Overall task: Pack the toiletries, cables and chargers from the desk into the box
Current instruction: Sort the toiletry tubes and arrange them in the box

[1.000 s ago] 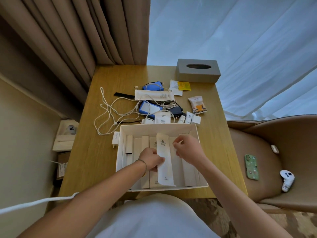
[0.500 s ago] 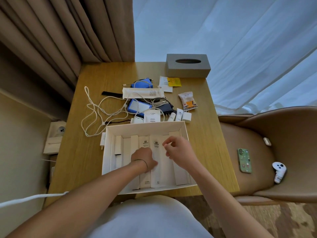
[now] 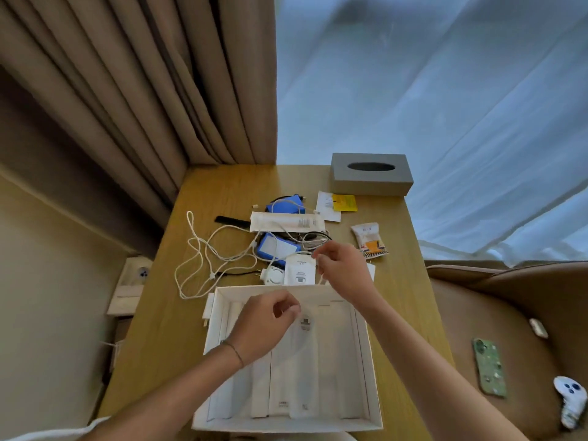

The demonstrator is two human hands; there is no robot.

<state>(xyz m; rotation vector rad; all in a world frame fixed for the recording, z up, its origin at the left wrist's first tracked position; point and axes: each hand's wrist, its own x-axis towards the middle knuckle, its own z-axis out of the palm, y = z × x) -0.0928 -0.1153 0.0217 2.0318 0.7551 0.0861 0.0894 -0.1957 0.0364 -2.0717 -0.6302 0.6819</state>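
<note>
The white box [image 3: 366, 342] stands at the desk's near edge with several long white toiletry packets [image 3: 302, 377] lying side by side in it. My left hand [image 3: 267, 329] hovers over the box's far left part, fingers curled in a loose pinch; what it holds is blurred. My right hand [image 3: 343, 268] is just past the box's far wall, pinching a thin white cable [image 3: 320, 278] beside a small white sachet [image 3: 300, 272] and a round white charger [image 3: 275, 276]. Behind lie a tangled white cable [image 3: 203, 259], two blue power banks [image 3: 276, 246] and a long white packet [image 3: 286, 221].
On the wooden desk [image 3: 159, 329] are a grey tissue box [image 3: 370, 175] at the back, a snack packet [image 3: 369, 240], a yellow sachet [image 3: 343, 203] and a black comb [image 3: 232, 221]. Right, a brown chair [image 3: 509, 313] holds a phone [image 3: 488, 366] and a white controller [image 3: 572, 399]. Curtains hang behind.
My right hand left the packets in the box and reached past its far wall to the cable pile. My left hand lifted off the packets. The head tilted up.
</note>
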